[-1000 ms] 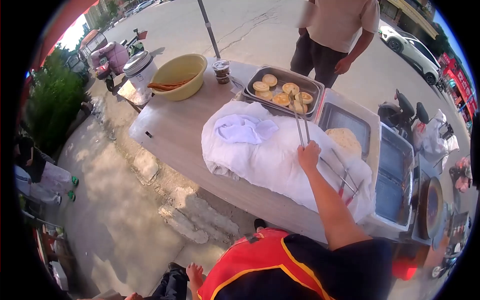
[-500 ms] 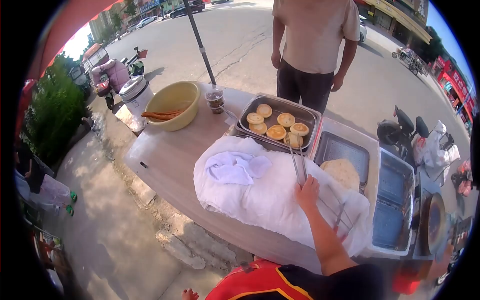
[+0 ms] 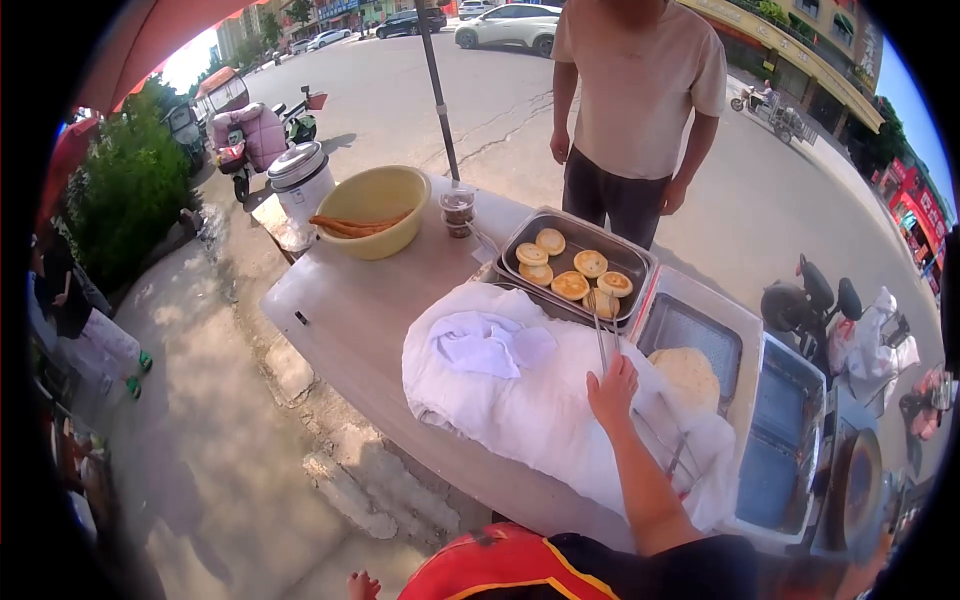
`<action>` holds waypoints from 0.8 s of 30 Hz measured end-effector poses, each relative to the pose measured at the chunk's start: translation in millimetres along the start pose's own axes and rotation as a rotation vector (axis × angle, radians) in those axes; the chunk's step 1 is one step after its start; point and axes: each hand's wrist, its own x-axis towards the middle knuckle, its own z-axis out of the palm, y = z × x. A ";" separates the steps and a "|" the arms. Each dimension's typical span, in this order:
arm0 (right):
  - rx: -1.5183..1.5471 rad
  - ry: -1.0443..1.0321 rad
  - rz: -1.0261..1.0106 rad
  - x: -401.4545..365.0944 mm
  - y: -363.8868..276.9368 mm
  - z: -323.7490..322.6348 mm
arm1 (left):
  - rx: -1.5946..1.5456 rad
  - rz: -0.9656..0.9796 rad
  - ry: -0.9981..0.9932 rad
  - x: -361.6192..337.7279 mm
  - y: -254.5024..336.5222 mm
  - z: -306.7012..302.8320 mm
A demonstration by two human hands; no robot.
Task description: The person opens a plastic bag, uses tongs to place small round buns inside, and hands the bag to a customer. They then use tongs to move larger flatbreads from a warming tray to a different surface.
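My right hand [image 3: 612, 388] is closed on metal tongs [image 3: 604, 345], above the white cloth. The tips of the tongs are at a round flatbread [image 3: 601, 303] at the near edge of a metal tray [image 3: 640, 262] holding several golden flatbreads. At the bottom edge my left hand [image 3: 364, 586] shows only in part, low beside the red apron, with its fingers apart and nothing in it. A second pair of tongs [image 3: 677, 455] lies on the white cloth [image 3: 530, 400]. A folded pale cloth [image 3: 480, 343] rests on top of it.
A yellow bowl [image 3: 408, 215] with fried dough sticks, a lidded cup [image 3: 458, 212] and a white bucket [image 3: 305, 190] stand at the left. Right of the flatbreads are a tray with a large pale bread [image 3: 687, 376] and blue trays [image 3: 785, 430]. A person [image 3: 640, 110] stands across the table.
The view has shifted, so the table sits slightly further right. My right hand still holds the tongs at the same flatbread. A light-coloured car has come into view on the road.
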 end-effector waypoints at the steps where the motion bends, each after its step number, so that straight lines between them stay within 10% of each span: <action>1: -0.010 0.000 0.003 1.8 -0.6 1.3 | -0.021 0.014 0.006 1.7 -6.5 -5.0; 24: 0.079 -0.052 -0.025 4.7 20.4 1.7 | 0.135 -0.027 -0.004 -26.5 -2.1 -8.0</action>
